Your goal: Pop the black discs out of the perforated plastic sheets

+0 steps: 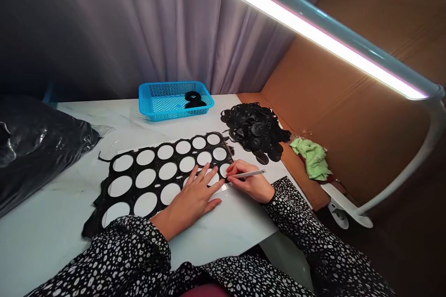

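Observation:
A black rubbery sheet [134, 171] with rows of round holes lies on the table, white showing through the holes. My left hand [197, 192] rests flat on its near right part, fingers spread, covering some of the holes. At the sheet's right edge, my right hand [250, 182] is closed around a slim, pale, pen-like tool [251, 174]. The tool's tip is hidden by my fingers, beside the rightmost hole of the near row. Just beyond the sheet sits a heap of thin black discs [256, 130].
A blue plastic basket [149, 116] with black ring-shaped pieces [193, 98] stands at the back. A full black plastic bag [38, 144] is at the left. On the right are a green cloth [311, 155], a cardboard wall [334, 102] and a clamped lamp [411, 167] whose lit bar crosses overhead.

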### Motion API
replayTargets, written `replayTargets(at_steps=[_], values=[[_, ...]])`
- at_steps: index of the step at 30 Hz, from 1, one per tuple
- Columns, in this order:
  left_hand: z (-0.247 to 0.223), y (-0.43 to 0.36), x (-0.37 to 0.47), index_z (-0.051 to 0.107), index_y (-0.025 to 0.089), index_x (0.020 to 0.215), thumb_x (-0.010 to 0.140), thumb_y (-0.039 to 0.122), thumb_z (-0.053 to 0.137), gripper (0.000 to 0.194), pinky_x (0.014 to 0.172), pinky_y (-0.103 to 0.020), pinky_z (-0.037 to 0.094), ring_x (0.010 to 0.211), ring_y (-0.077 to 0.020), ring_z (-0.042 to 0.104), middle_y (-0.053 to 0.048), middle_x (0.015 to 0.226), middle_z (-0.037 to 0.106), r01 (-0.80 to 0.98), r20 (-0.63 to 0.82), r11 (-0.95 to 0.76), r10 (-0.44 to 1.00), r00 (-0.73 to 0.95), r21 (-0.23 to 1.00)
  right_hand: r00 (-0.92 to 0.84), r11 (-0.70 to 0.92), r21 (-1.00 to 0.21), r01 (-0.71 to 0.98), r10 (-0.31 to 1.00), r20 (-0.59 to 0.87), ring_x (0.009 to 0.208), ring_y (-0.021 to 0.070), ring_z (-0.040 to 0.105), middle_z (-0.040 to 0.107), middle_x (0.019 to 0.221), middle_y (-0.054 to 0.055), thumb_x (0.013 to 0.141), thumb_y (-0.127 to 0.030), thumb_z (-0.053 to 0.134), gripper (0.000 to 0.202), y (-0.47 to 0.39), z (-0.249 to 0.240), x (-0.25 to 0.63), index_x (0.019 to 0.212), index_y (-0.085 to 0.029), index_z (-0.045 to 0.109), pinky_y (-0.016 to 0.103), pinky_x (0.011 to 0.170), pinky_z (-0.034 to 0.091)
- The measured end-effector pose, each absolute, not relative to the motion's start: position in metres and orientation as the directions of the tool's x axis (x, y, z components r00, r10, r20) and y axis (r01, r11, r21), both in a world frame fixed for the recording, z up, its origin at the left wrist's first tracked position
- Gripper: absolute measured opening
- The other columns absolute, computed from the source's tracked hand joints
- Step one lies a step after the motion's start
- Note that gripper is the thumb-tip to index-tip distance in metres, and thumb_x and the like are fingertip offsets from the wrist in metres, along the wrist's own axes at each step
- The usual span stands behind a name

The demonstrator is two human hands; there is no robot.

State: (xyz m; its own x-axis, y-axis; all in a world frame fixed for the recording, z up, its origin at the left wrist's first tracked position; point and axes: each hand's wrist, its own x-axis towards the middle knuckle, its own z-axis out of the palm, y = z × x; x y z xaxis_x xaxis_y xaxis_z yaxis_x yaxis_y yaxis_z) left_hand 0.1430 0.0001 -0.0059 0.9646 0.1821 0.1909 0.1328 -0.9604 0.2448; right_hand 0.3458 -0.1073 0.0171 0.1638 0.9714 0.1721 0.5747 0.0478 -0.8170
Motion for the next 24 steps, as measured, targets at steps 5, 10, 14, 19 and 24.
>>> replayTargets(at_steps=[5,10,14,19,24], values=[[-0.008,0.001,0.142,0.047,0.028,0.139,0.098,0.040,0.052,0.043,0.116,-0.056,0.024,0.147,-0.0333,0.024,-0.010,0.157,0.032,0.121,0.201,-0.954,0.180,0.963,0.273,-0.100,0.222,-0.456,0.862,0.956,0.276,0.097,0.0244,0.061,0.068,0.101,0.011,0.094,-0.014,0.048,0.015,-0.110,0.002,0.337,0.090,-0.022,0.060,0.038,0.082,0.050],[-0.012,0.002,0.139,0.048,0.029,0.138,0.097,0.038,0.053,0.042,0.117,-0.056,0.022,0.148,-0.0338,0.021,-0.008,0.163,0.017,0.116,0.212,-0.949,0.183,0.960,0.293,0.103,0.003,-0.237,0.972,0.895,0.434,0.093,0.0265,0.061,0.069,0.098,0.013,0.095,-0.019,0.042,0.020,-0.092,0.013,0.388,0.099,-0.020,0.062,0.038,0.082,0.047],[-0.008,0.002,0.137,0.045,0.032,0.142,0.096,0.041,0.055,0.048,0.116,-0.058,0.024,0.147,-0.0359,0.020,-0.008,0.162,0.020,0.127,0.174,-0.952,0.180,0.968,0.278,0.501,-0.306,-0.416,0.856,0.692,0.521,0.078,0.0242,0.061,0.071,0.089,0.010,0.088,-0.027,0.050,0.014,-0.074,0.039,0.439,0.082,-0.021,0.060,0.036,0.073,0.046],[0.002,0.005,0.146,0.040,0.027,0.146,0.099,0.049,0.046,0.052,0.116,-0.055,0.025,0.144,-0.0317,0.031,-0.010,0.154,0.038,0.176,0.218,-0.947,0.237,0.947,0.267,0.439,-0.114,-0.750,0.651,0.863,0.250,0.071,0.0184,0.060,0.071,0.080,0.004,0.082,-0.031,0.057,0.016,-0.058,0.042,0.421,0.069,-0.021,0.059,0.029,0.066,0.046],[-0.005,0.007,0.156,0.042,0.014,0.144,0.102,0.047,0.040,0.053,0.117,-0.045,0.030,0.141,-0.0277,0.037,-0.013,0.149,0.046,0.194,0.251,-0.951,0.254,0.934,0.239,0.190,-0.022,-0.889,0.457,0.979,0.073,0.080,0.0190,0.063,0.072,0.086,0.005,0.081,-0.032,0.062,0.020,-0.048,0.024,0.389,0.065,-0.020,0.056,0.031,0.073,0.049]])
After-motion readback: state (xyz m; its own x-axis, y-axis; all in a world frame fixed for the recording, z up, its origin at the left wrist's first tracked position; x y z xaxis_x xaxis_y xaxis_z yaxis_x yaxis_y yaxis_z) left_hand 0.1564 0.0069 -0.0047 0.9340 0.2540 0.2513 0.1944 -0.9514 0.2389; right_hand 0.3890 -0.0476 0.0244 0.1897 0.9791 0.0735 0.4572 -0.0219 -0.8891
